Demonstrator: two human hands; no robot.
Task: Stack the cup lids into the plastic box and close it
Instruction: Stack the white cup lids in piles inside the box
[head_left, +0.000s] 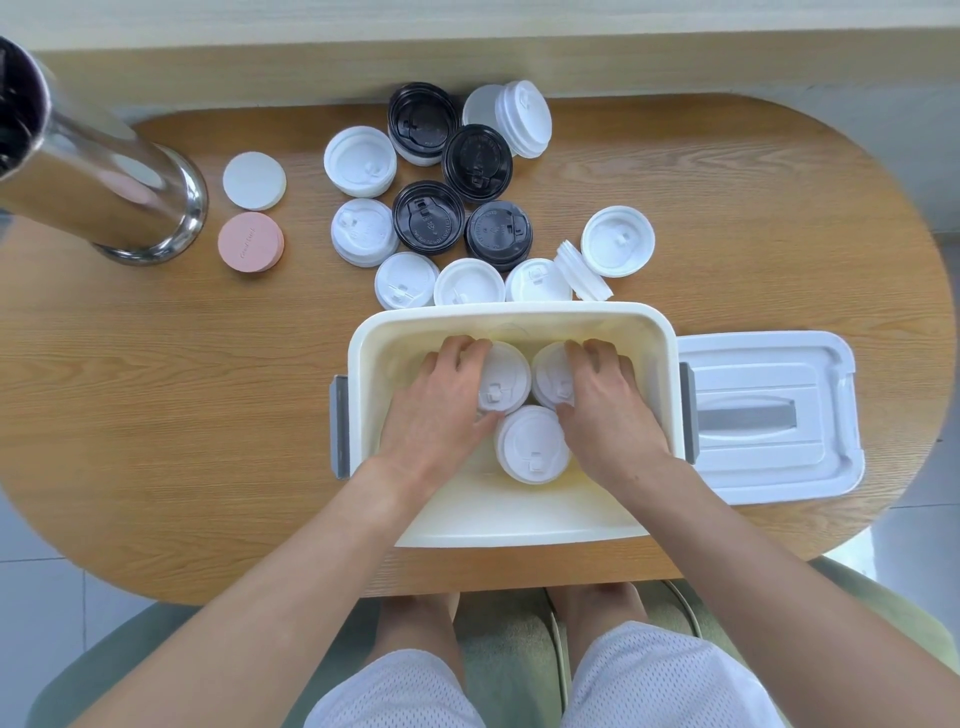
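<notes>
Both hands, left (441, 400) and right (605, 405), each grip a white lid stack (506, 379) inside the box (519, 525) on the oval wooden table (182, 415)

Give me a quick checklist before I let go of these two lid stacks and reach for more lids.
1. Left hand on the left white lid stack inside the plastic box: ok.
2. Right hand on the right white lid stack: ok.
3. Both stacks resting on the box floor: cannot tell, the hands hide their bases.
4. Third white stack upright, in front of the other two: ok.
5. Lids left on the table, so the task is not done: black lids and white lids wait beyond the box.
6. Box lid off, lying right of the box and out of the way: ok.
</notes>
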